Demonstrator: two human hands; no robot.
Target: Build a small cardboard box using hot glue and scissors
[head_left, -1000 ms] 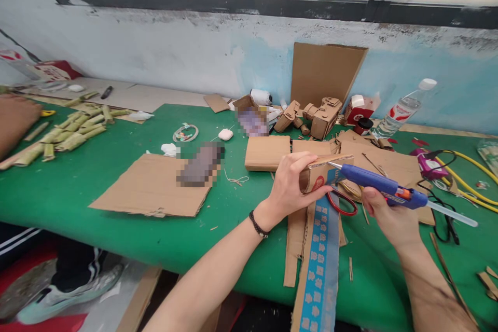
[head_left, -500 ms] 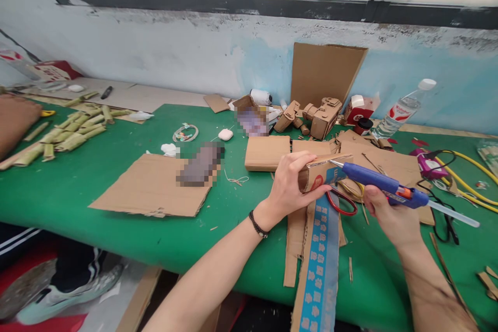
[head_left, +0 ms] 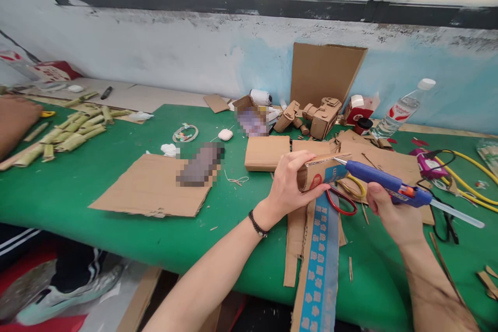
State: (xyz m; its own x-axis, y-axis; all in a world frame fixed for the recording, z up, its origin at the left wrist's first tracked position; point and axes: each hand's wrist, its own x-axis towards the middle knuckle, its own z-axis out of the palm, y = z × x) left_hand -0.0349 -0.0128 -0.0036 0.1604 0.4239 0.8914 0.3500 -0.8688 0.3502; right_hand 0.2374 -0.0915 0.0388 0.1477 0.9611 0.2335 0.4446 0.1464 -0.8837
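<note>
Laying glue along a cardboard edge looks to be the step in hand, and a steady angle matters most. The left hand (head_left: 290, 179) has its grip closed around the cardboard piece (head_left: 326, 174), held up above the green surface (head_left: 136, 137), fingers over the top and thumb along the lower side. The right hand (head_left: 399, 218) is gripping the glue gun (head_left: 377, 174), its nozzle (head_left: 339, 160) at the upper edge. An even squeeze and slow draw should give a thin, unbroken bead. The thumb lies below the nozzle, so drips could burn it. Best let no stray glue fall on the red scissor handle (head_left: 343, 212) or printed strip (head_left: 321, 264) beneath.
</note>
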